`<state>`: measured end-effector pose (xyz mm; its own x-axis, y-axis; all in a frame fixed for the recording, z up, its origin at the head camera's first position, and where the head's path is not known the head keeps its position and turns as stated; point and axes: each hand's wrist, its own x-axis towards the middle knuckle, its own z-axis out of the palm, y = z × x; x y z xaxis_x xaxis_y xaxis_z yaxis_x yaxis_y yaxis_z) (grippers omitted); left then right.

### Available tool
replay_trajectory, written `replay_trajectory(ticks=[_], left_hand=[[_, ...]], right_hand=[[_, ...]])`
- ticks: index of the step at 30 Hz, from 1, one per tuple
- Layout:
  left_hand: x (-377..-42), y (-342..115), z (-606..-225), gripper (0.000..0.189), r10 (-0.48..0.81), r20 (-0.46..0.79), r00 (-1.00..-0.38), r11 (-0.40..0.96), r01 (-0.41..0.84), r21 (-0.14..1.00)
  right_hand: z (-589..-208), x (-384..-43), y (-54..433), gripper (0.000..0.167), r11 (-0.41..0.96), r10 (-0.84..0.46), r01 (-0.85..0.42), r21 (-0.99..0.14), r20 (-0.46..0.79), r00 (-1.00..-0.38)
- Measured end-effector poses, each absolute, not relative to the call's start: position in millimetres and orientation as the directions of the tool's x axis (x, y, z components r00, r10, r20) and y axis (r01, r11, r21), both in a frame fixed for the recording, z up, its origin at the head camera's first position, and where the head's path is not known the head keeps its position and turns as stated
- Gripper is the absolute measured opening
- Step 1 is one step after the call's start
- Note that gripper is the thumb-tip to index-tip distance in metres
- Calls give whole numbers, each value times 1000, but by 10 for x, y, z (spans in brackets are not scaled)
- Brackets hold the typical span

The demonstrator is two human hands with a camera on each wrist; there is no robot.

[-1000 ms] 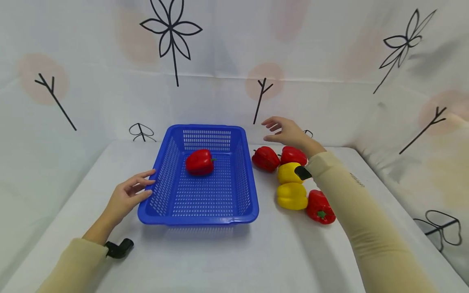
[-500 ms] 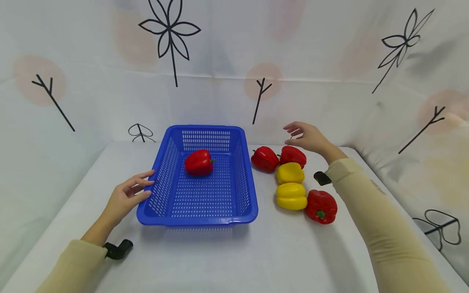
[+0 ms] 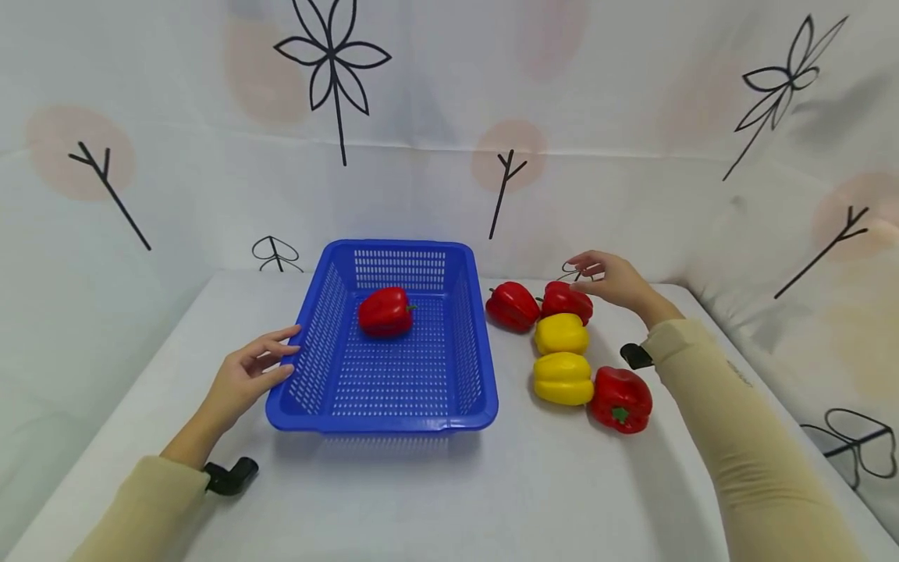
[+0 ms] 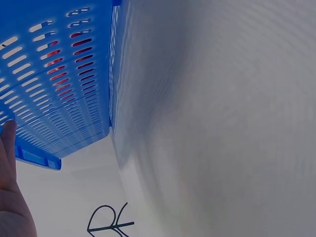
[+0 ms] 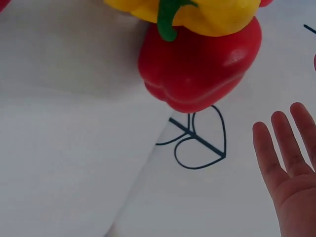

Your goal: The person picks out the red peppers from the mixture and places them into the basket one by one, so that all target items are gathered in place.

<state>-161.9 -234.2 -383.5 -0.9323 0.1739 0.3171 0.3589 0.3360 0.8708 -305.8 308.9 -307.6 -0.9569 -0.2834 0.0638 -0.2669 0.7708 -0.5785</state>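
My left hand touches the left rim of a blue perforated plastic basket, its fingers extended along the edge. Inside the basket lies one red bell pepper. My right hand hovers at the far red bell pepper, fingers spread and holding nothing. From the right wrist, the fingers appear apart from that pepper. Just in front of it sit two yellow bell peppers, a farther one and a nearer one.
Another red bell pepper lies between the basket and the far red one. Beside the nearer yellow pepper is a red one with its green stem facing forward. The white table ends at a patterned cloth backdrop.
My right hand has moved right from beside the basket, then lowered toward the far red bell pepper. My left hand stays at the basket rim.
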Motion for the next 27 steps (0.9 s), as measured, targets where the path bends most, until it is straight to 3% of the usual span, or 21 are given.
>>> replay_trajectory(ticks=[6, 19, 27], left_hand=[[-1620, -2355, -3850, 23, 165, 328, -930, 336, 365, 868], [-1630, -2350, -3864, 22, 161, 323, -932, 337, 360, 870], [-1650, -2349, -3879, 23, 170, 329, -929, 324, 368, 871]], right_hand=[[-3181, -3156, 3128, 45, 762, -290, -266, -590, 56, -956], [-3456, -3275, 3303, 54, 768, -319, -205, -607, -85, -944], [-3517, -3271, 3375, 58, 717, -425, -214, -664, -173, -888]])
